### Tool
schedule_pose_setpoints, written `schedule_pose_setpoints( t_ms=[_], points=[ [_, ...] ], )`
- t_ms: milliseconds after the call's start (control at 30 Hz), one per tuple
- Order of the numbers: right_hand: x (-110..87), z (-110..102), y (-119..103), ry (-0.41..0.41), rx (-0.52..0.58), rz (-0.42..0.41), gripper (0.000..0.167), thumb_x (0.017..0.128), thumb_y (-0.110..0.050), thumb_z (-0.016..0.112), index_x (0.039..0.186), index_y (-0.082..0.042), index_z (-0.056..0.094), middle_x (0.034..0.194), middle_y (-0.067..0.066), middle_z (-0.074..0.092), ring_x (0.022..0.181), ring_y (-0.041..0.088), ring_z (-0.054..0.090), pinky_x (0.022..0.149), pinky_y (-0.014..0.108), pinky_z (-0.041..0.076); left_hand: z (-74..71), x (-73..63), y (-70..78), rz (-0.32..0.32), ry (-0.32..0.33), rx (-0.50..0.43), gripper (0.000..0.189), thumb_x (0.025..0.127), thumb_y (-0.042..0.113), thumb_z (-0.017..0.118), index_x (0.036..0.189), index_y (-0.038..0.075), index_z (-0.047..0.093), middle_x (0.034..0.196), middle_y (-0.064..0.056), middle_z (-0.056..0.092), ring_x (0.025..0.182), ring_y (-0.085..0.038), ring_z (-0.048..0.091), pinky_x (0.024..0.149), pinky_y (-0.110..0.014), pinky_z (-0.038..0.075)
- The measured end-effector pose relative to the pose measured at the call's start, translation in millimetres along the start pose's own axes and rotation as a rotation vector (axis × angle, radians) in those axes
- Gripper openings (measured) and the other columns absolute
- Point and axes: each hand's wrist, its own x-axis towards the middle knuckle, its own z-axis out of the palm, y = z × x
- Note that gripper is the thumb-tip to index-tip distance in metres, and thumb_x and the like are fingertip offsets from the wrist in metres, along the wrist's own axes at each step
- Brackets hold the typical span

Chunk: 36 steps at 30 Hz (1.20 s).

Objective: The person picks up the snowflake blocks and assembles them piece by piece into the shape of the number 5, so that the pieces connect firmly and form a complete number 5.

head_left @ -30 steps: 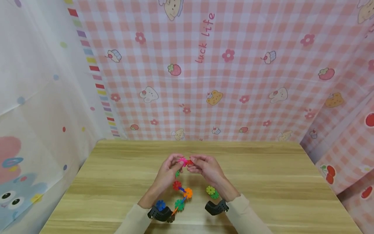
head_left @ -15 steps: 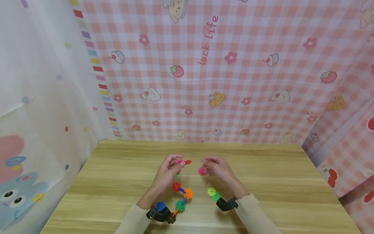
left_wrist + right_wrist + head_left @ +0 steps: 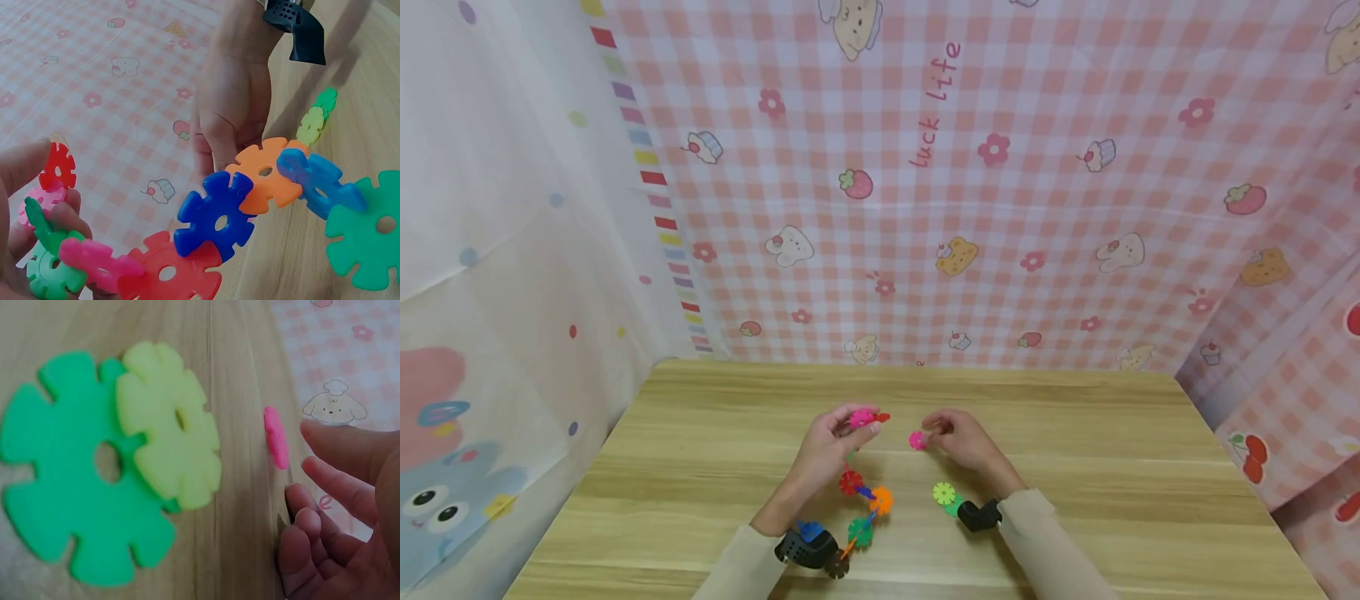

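Observation:
In the head view, my left hand (image 3: pixel 829 450) pinches the upper end of a chain of interlocking plastic snowflake discs, by a pink disc (image 3: pixel 862 418) with a red disc (image 3: pixel 882 417) slotted into it. From that hand the chain hangs down through a green disc (image 3: pixel 55 269), another pink one, a red, a dark blue (image 3: pixel 220 215) and an orange disc (image 3: pixel 269 172). A loose pink disc (image 3: pixel 917 440) lies on the table beside the fingertips of my right hand (image 3: pixel 962 437). Thumb and index finger of that hand are apart in the right wrist view, with nothing between them.
A yellow-green disc (image 3: pixel 943 493) joined to a green disc (image 3: pixel 81 469) lies near my right wrist. The chain's lower part, with a brown disc (image 3: pixel 838 565) and a blue disc (image 3: pixel 809 531), runs by my left wrist. A checked cloth (image 3: pixel 925 208) hangs behind the wooden table (image 3: pixel 1075 467).
My right hand has let go of the red disc at the chain's end and moved right and slightly down, beside the loose pink disc. The left hand keeps its pinch on the chain.

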Motion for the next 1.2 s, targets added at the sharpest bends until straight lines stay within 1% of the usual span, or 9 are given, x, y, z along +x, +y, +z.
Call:
schedule_pose_setpoints(
  t_ms=[133, 200, 367, 533, 633, 733, 933, 1100, 1200],
  points=[
    [0.2, 0.9, -0.7, -0.050, -0.034, -0.004, 0.024, 0.089, -0.003, 0.069, 0.113, -0.003, 0.068, 0.091, 0.006, 0.063, 0.079, 0.018, 0.053, 0.069, 0.029, 0.046, 0.4, -0.4, 0.4, -0.017, 0.025, 0.016, 0.024, 0.093, 0.027, 0.070, 0.115, 0.017, 0.071, 0.096, -0.011, 0.065, 0.074, -0.020, 0.051, 0.049, -0.020, 0.036],
    [-0.8, 2.1, -0.6, -0.057, -0.080, 0.002, 0.023, 0.090, -0.009, 0.070, 0.113, -0.006, 0.068, 0.090, 0.005, 0.060, 0.079, 0.019, 0.052, 0.069, 0.030, 0.045, 1.4, -0.3, 0.3, -0.025, 0.030, 0.011, 0.025, 0.093, 0.025, 0.070, 0.116, 0.016, 0.070, 0.095, -0.009, 0.065, 0.073, -0.020, 0.050, 0.049, -0.020, 0.036],
    [-1.0, 5.9, -2.3, -0.035, -0.198, 0.000, 0.019, 0.091, -0.019, 0.073, 0.109, -0.014, 0.069, 0.092, 0.003, 0.057, 0.082, 0.019, 0.050, 0.072, 0.033, 0.043, 1.6, 0.5, -0.3, -0.036, 0.031, 0.002, 0.030, 0.092, 0.022, 0.072, 0.120, 0.013, 0.067, 0.094, -0.001, 0.064, 0.063, -0.013, 0.044, 0.051, -0.020, 0.036],
    [-1.0, 8.3, -3.7, -0.015, -0.230, -0.013, 0.015, 0.089, -0.015, 0.074, 0.103, -0.015, 0.067, 0.090, 0.005, 0.054, 0.081, 0.020, 0.049, 0.069, 0.034, 0.041, 1.3, -1.0, 1.0, -0.035, 0.026, 0.005, 0.032, 0.090, 0.022, 0.074, 0.121, 0.015, 0.068, 0.094, -0.001, 0.064, 0.061, -0.009, 0.042, 0.050, -0.019, 0.036],
    [-2.3, 9.0, -3.4, -0.008, -0.222, -0.023, 0.016, 0.088, -0.011, 0.074, 0.101, -0.012, 0.066, 0.090, 0.005, 0.053, 0.081, 0.019, 0.049, 0.071, 0.034, 0.042, 1.6, -2.3, 1.7, -0.038, 0.034, 0.009, 0.030, 0.091, 0.023, 0.073, 0.120, 0.016, 0.069, 0.092, -0.001, 0.061, 0.065, -0.010, 0.045, 0.052, -0.019, 0.038],
    [-4.1, 8.8, -2.7, -0.001, -0.175, -0.035, 0.018, 0.086, -0.005, 0.074, 0.099, -0.008, 0.063, 0.089, 0.006, 0.056, 0.080, 0.018, 0.051, 0.072, 0.033, 0.044, 1.7, -3.0, 2.3, -0.032, 0.037, 0.017, 0.029, 0.092, 0.023, 0.072, 0.120, 0.016, 0.070, 0.089, 0.000, 0.059, 0.066, -0.012, 0.047, 0.052, -0.020, 0.039],
    [-6.5, 5.5, 4.3, 0.014, -0.096, -0.066, 0.021, 0.086, 0.002, 0.069, 0.100, -0.007, 0.058, 0.088, 0.005, 0.061, 0.078, 0.017, 0.053, 0.070, 0.030, 0.046, 1.1, -1.5, 0.4, 0.001, 0.012, 0.020, 0.027, 0.094, 0.027, 0.070, 0.119, 0.015, 0.071, 0.084, -0.003, 0.058, 0.067, -0.014, 0.048, 0.049, -0.019, 0.035],
    [-6.5, 2.2, 8.6, 0.048, -0.064, -0.056, 0.022, 0.085, 0.006, 0.068, 0.100, -0.008, 0.060, 0.085, 0.003, 0.061, 0.074, 0.016, 0.052, 0.066, 0.027, 0.045, 1.1, -0.5, -1.6, 0.021, -0.005, 0.013, 0.030, 0.096, 0.026, 0.067, 0.120, 0.010, 0.070, 0.092, -0.013, 0.062, 0.070, -0.014, 0.053, 0.048, -0.018, 0.032],
    [-6.2, 1.1, 9.5, 0.065, -0.038, -0.041, 0.021, 0.084, 0.008, 0.067, 0.098, -0.007, 0.062, 0.083, 0.004, 0.062, 0.072, 0.014, 0.053, 0.064, 0.025, 0.044, 1.6, -0.2, -2.2, 0.019, -0.010, 0.014, 0.030, 0.096, 0.025, 0.067, 0.121, 0.008, 0.069, 0.096, -0.012, 0.064, 0.072, -0.013, 0.055, 0.048, -0.018, 0.032]
  ],
)
